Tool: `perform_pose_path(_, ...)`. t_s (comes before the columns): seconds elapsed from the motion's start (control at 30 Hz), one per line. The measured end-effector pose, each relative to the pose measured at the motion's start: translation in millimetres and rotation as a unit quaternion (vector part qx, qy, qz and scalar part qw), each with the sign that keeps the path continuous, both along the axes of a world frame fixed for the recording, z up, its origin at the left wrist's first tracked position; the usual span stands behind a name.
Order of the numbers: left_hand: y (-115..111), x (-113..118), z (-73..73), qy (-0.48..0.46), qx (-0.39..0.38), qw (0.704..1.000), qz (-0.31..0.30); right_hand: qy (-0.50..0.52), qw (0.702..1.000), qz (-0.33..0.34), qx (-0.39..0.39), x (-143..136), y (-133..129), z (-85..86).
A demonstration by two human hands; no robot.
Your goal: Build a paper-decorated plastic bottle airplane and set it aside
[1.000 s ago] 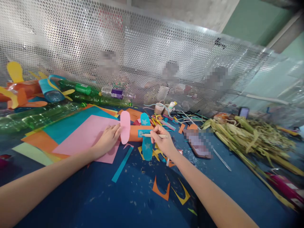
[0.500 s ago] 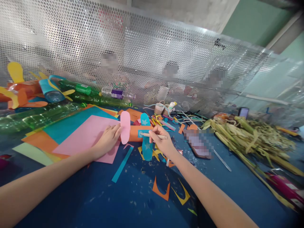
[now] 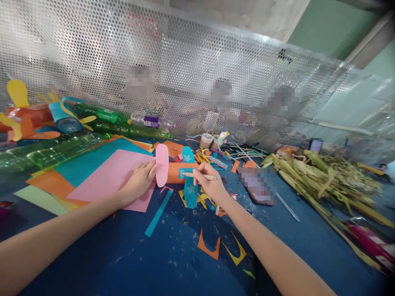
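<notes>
A toy airplane (image 3: 174, 177) lies crosswise before me, with an orange tube body, a pink rounded tail piece (image 3: 162, 165) and blue wings (image 3: 191, 195) bearing white stars. My left hand (image 3: 140, 177) closes on its left end, fingertips partly hidden behind the pink piece. In my right hand (image 3: 207, 181) a pale, slim pen (image 3: 210, 177) is pinched. The pen's tip touches a small blue patch (image 3: 182, 172) on the body, where a light round mark shows. Beneath my left hand lies a pink paper sheet (image 3: 108, 181).
Green plastic bottles (image 3: 70, 150) and other paper-decorated bottles (image 3: 63, 117) lie left. Paper offcuts (image 3: 211, 246) are scattered in front. A phone (image 3: 256, 187) and dried husks (image 3: 324, 176) lie right. Behind a bubble-wrap sheet (image 3: 191, 61), people are blurrily visible.
The view has shifted very slightly. Both hands, the pen and the airplane stay almost in place, with the pen tip still on the blue patch.
</notes>
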State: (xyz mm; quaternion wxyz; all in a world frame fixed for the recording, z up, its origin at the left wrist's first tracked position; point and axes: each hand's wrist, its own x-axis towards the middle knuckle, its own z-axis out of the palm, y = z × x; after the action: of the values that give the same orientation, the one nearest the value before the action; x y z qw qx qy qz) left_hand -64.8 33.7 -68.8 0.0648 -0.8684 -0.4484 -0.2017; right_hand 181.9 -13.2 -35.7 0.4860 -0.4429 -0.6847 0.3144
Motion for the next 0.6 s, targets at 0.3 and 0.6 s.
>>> perform_pose_path(0.3, 1.2, -1.4, -3.2, 0.027, 0.012, 1.0, 0.005, 0.0, 1.0, 0.001, -0.003, -1.1, -1.9, 3.3)
perform_pose_path(0.6, 2.5, -2.4, -4.8, 0.022, 0.014, 1.0, 0.0, -0.008, 1.0, -0.003, 0.0, -1.2, -2.1, 3.6)
